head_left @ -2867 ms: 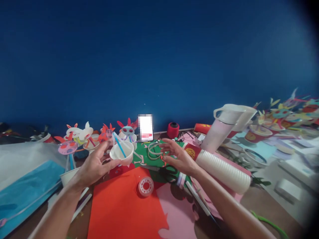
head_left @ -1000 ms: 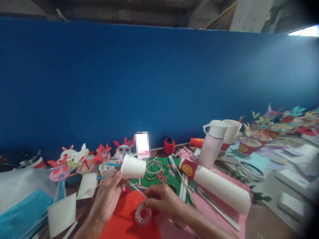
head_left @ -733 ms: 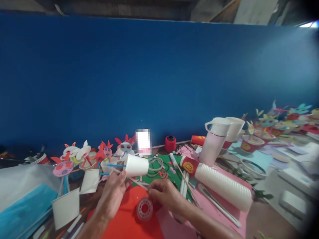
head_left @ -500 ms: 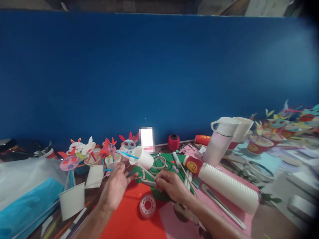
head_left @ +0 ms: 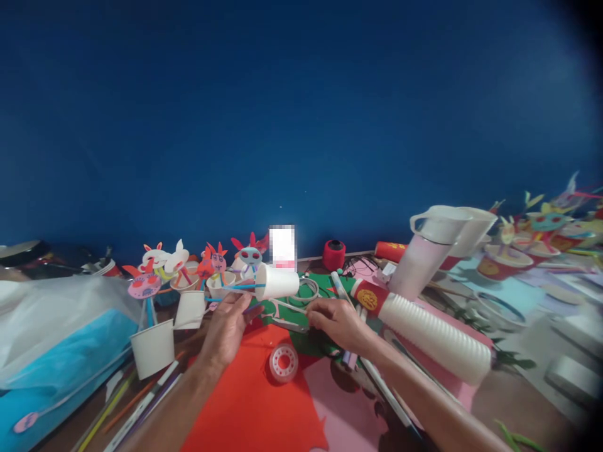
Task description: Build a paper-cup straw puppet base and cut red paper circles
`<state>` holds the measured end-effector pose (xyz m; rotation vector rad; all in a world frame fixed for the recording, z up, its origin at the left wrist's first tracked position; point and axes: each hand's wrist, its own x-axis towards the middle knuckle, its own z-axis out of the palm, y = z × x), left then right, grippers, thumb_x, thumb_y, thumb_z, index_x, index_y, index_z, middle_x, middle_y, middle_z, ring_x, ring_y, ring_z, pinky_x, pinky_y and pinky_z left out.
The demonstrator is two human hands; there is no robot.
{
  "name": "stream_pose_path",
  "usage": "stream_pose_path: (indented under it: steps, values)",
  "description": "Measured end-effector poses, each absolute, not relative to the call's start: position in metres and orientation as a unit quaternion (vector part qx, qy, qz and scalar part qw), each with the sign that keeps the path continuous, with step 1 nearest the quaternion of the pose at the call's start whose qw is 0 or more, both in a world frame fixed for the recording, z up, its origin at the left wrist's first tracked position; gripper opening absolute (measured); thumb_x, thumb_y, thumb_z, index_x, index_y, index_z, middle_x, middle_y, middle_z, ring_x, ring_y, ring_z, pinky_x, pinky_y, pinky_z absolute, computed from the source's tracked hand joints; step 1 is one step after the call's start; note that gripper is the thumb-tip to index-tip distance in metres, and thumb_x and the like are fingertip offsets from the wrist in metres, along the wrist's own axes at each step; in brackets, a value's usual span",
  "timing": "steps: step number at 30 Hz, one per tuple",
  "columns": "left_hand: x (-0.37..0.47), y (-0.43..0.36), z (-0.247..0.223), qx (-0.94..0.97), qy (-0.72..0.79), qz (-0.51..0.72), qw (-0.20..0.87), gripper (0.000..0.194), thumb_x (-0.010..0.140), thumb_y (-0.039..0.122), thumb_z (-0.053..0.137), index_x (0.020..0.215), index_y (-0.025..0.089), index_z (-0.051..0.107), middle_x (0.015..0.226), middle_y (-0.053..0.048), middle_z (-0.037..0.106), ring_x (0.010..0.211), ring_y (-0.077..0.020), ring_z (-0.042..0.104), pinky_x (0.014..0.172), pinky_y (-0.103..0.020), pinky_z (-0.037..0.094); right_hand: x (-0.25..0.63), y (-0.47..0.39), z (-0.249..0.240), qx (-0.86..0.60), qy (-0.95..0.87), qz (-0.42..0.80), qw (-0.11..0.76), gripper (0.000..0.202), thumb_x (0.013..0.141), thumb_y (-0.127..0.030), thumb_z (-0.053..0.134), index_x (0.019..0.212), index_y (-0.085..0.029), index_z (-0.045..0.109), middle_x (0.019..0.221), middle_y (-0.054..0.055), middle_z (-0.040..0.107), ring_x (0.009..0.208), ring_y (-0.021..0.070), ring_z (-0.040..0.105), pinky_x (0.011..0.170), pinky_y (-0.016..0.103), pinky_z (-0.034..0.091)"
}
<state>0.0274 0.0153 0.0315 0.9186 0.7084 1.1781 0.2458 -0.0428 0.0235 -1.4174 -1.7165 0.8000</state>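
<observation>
A white paper cup [head_left: 279, 282] lies nearly sideways above the fingertips of my left hand [head_left: 230, 328], with a blue straw [head_left: 253, 286] sticking out of its open end to the left. My left fingers are bent at the straw end; their exact grip is partly hidden. My right hand [head_left: 332, 321] has its thumb and fingers pinched on a thin pale stick [head_left: 288, 305] that slants up to the left beneath the cup. Scissors [head_left: 288, 324] rest just below that stick. Nearer to me, a roll of tape [head_left: 284, 363] sits on red paper [head_left: 254, 402].
Cups with paper animal faces [head_left: 145, 286] stand at the left, beside a plastic bag [head_left: 61, 351]. On the right are a stack of paper cups [head_left: 433, 336], a tall white-lidded bottle [head_left: 426, 251] and more decorated cups [head_left: 504, 260]. A blue wall [head_left: 301, 125] rises behind.
The cup has turned from tilted to nearly level. The pale stick in my right fingers lies flatter. My head view has dipped, so the table sits higher in the picture.
</observation>
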Motion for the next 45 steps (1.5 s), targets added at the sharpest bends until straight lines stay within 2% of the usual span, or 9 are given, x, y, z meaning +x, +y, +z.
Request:
stream_pose_path:
  steps: [4, 8, 12, 17, 20, 23, 28, 36, 45]
  values:
    - [0.03, 0.012, 0.034, 0.395, 0.313, 0.518, 0.691, 0.013, 0.076, 0.022, 0.063, 0.089, 0.018, 0.064, 0.089, -0.002, 0.069, 0.086, -0.0192, 0.063, 0.075, -0.034, 0.053, 0.254, -0.04, 0.028, -0.557, -0.645, 0.329, 0.407, 0.018, 0.082, -0.028, 0.048, 0.075, -0.018, 0.06, 0.064, -0.002, 0.059, 0.059, 0.0118, 0.052, 0.054, 0.022, 0.037]
    - [0.033, 0.01, 0.035, 0.388, 0.31, 0.516, 0.698, 0.014, 0.074, 0.019, 0.064, 0.087, 0.015, 0.065, 0.088, -0.004, 0.07, 0.088, -0.0221, 0.064, 0.076, -0.036, 0.053, 0.254, -0.034, 0.024, -0.516, -0.572, 0.399, 0.497, 0.018, 0.081, -0.032, 0.051, 0.075, -0.016, 0.059, 0.064, 0.0, 0.06, 0.059, 0.0122, 0.053, 0.056, 0.024, 0.041]
    - [0.034, 0.007, 0.031, 0.372, 0.311, 0.513, 0.708, 0.032, 0.075, 0.016, 0.062, 0.106, 0.02, 0.06, 0.095, -0.003, 0.07, 0.09, -0.0216, 0.063, 0.073, -0.034, 0.054, 0.251, -0.03, 0.02, -0.491, -0.519, 0.409, 0.568, 0.022, 0.079, -0.036, 0.054, 0.073, -0.015, 0.058, 0.063, 0.001, 0.06, 0.059, 0.0125, 0.055, 0.057, 0.025, 0.044]
    - [0.033, 0.005, 0.029, 0.373, 0.291, 0.476, 0.742, 0.048, 0.074, 0.012, 0.061, 0.118, 0.03, 0.052, 0.115, -0.002, 0.062, 0.094, -0.0202, 0.062, 0.074, -0.032, 0.053, 0.249, -0.035, 0.029, -0.487, -0.483, 0.378, 0.622, 0.026, 0.081, -0.042, 0.052, 0.08, -0.017, 0.056, 0.081, 0.005, 0.065, 0.075, 0.0164, 0.06, 0.067, 0.027, 0.047]
    - [0.025, 0.009, 0.03, 0.376, 0.238, 0.406, 0.798, 0.053, 0.071, 0.013, 0.06, 0.121, 0.026, 0.05, 0.123, -0.007, 0.056, 0.105, -0.0257, 0.057, 0.081, -0.037, 0.05, 0.25, -0.04, 0.038, -0.464, -0.462, 0.392, 0.646, 0.025, 0.081, -0.043, 0.053, 0.078, -0.018, 0.055, 0.086, 0.006, 0.066, 0.078, 0.0177, 0.062, 0.072, 0.029, 0.047]
    - [0.016, 0.016, 0.03, 0.36, 0.206, 0.336, 0.846, 0.047, 0.069, 0.023, 0.063, 0.115, 0.02, 0.056, 0.115, -0.012, 0.06, 0.106, -0.0309, 0.055, 0.083, -0.044, 0.048, 0.251, -0.042, 0.042, -0.462, -0.461, 0.413, 0.635, 0.026, 0.08, -0.043, 0.056, 0.076, -0.018, 0.053, 0.079, 0.005, 0.066, 0.073, 0.0183, 0.063, 0.07, 0.03, 0.048]
    - [0.014, 0.019, 0.027, 0.341, 0.276, 0.291, 0.85, 0.037, 0.076, 0.042, 0.059, 0.1, 0.014, 0.063, 0.094, -0.014, 0.068, 0.093, -0.0299, 0.062, 0.075, -0.041, 0.05, 0.251, -0.042, 0.039, -0.42, -0.503, 0.469, 0.592, 0.025, 0.08, -0.042, 0.056, 0.077, -0.018, 0.052, 0.076, 0.005, 0.066, 0.069, 0.0175, 0.064, 0.066, 0.03, 0.049]
    - [0.021, 0.006, 0.037, 0.527, 0.27, 0.217, 0.776, 0.046, 0.069, 0.039, 0.068, 0.107, 0.014, 0.063, 0.094, -0.015, 0.069, 0.079, -0.0265, 0.064, 0.067, -0.032, 0.049, 0.246, -0.045, 0.032, -0.429, -0.571, 0.512, 0.477, 0.024, 0.08, -0.041, 0.055, 0.076, -0.017, 0.054, 0.063, 0.0, 0.062, 0.061, 0.0136, 0.061, 0.057, 0.024, 0.044]
    - [0.029, 0.005, 0.03, 0.523, 0.317, 0.262, 0.747, 0.05, 0.067, 0.028, 0.072, 0.114, 0.018, 0.057, 0.101, -0.013, 0.067, 0.084, -0.0263, 0.063, 0.065, -0.03, 0.049, 0.243, -0.039, 0.023, -0.446, -0.538, 0.505, 0.506, 0.023, 0.081, -0.04, 0.054, 0.079, -0.018, 0.053, 0.063, -0.001, 0.064, 0.056, 0.0122, 0.061, 0.053, 0.023, 0.042]
